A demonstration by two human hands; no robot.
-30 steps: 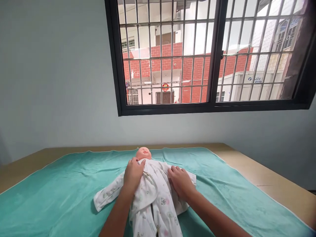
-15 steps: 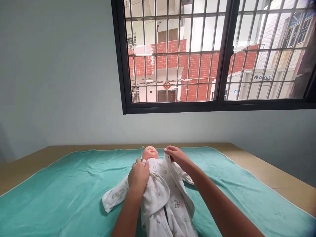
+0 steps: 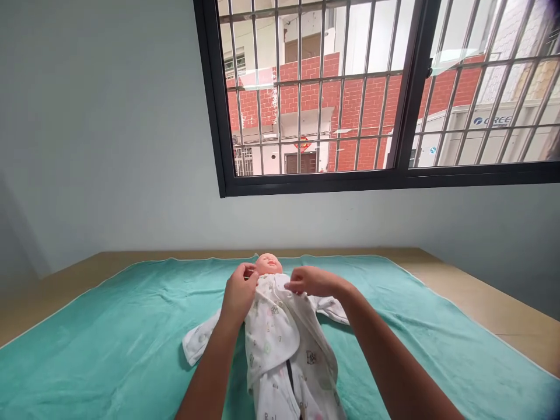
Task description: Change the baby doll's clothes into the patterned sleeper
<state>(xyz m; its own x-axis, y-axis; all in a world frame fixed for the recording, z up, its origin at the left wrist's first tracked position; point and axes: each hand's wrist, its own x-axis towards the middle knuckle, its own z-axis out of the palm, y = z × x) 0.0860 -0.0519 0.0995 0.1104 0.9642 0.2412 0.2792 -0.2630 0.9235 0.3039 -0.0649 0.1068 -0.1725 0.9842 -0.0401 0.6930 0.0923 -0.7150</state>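
Observation:
A baby doll (image 3: 268,263) lies on its back, its head toward the wall. It wears a white baby jacket (image 3: 273,326) printed with small animals, with matching trousers (image 3: 273,399) below. The jacket's front panels overlap across the chest, and its sleeves spread to both sides. My right hand (image 3: 315,281) is closed, fingers curled down on the right front panel near the neck. My left hand (image 3: 240,291) is at the collar's left side, beside the doll's head. Its thumb and fingers are drawn together; what lies between them is too small to make out.
A turquoise blanket (image 3: 131,332) with some wrinkles covers most of the wooden surface (image 3: 476,297) under the doll. Behind it rises a pale wall (image 3: 131,146). A dark-framed window (image 3: 306,184) with metal bars is set in this wall.
My right hand has brought the raised right panel inward and down over the chest. My left hand has shifted up from the left panel to the neck. The view has tilted slightly.

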